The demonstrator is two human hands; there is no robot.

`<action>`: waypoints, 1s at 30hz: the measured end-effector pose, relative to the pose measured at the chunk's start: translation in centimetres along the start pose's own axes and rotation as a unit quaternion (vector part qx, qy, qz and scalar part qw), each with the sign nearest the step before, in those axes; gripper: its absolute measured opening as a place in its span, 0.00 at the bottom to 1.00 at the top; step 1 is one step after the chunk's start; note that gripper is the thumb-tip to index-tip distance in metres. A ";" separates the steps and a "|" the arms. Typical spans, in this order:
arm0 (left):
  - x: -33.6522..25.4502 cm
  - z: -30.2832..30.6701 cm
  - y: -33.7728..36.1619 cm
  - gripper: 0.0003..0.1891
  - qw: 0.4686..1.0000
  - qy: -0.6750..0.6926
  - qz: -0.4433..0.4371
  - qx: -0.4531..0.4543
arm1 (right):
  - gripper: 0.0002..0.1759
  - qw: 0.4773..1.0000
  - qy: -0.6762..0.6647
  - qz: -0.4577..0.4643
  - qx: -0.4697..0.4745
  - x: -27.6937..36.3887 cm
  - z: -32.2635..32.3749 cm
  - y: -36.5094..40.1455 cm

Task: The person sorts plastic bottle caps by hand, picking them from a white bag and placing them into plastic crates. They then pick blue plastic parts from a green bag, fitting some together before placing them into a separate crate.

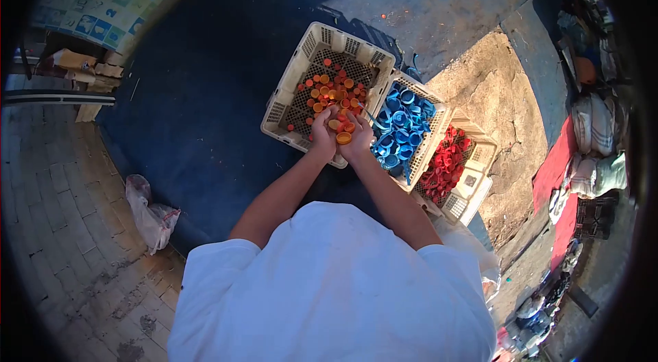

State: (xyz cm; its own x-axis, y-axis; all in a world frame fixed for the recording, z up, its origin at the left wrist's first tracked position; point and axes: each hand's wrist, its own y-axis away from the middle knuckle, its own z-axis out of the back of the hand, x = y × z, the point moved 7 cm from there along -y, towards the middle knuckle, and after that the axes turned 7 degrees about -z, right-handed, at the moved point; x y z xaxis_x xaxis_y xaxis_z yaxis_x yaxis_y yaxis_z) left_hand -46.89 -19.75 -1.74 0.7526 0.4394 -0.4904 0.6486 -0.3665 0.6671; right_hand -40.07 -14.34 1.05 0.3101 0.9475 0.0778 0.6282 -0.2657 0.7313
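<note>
My left hand (pixel 322 134) and my right hand (pixel 358 142) are cupped side by side, holding several orange bottle caps (pixel 344 137) between them. They are over the near edge of a cream plastic crate (pixel 291 81). Loose orange and red caps (pixel 327 86) lie scattered on the crate's dark mesh bottom. Right of my right hand, a second crate (pixel 439 115) is full of blue caps and rings (pixel 399 130). The undersides of the held caps are hidden by my palms.
Farther right, a third cream crate (pixel 485 149) contains red plastic pieces (pixel 447 162). A translucent plastic bag (pixel 147 214) lies on the left by the brick paving (pixel 75 204). Cloths and bags (pixel 595 129) are heaped along the right edge. One small orange cap (pixel 384 16) is on the floor beyond the crates.
</note>
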 end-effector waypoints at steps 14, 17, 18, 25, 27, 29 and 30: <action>-1.9 -0.8 -8.6 0.24 0.974 -0.133 0.154 0.096 | 0.31 0.995 -0.026 0.079 -0.063 -1.9 0.9 -9.0; -2.6 -0.4 -9.6 0.26 0.970 -0.176 0.158 0.060 | 0.39 0.992 -0.025 0.068 -0.106 -2.3 1.6 -10.2; -2.6 0.0 -10.0 0.26 0.968 -0.173 0.168 0.065 | 0.40 0.992 -0.017 0.061 -0.108 -2.4 1.4 -10.2; -4.6 2.1 -10.4 0.21 0.951 -0.196 0.226 0.071 | 0.34 0.989 0.076 0.039 -0.121 -3.9 2.0 -8.9; -5.2 3.1 -10.1 0.20 0.938 -0.215 0.259 0.080 | 0.30 0.984 0.123 0.035 -0.127 -5.0 3.0 -7.9; -5.6 4.1 -9.8 0.21 0.924 -0.207 0.307 0.093 | 0.27 0.982 0.132 0.046 -0.129 -5.5 3.3 -6.3; -5.7 3.9 -9.1 0.21 0.919 -0.211 0.320 0.093 | 0.26 0.982 0.124 0.048 -0.136 -5.9 3.9 -5.3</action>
State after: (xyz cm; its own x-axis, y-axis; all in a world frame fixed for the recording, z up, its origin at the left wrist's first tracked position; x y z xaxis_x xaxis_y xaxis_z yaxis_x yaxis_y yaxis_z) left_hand -56.58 -22.11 -7.20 0.9384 -0.2576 -0.2305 0.0361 -0.5902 0.8065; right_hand -42.42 -19.23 -5.96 0.1540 0.9433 0.2942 0.3797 -0.3313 0.8638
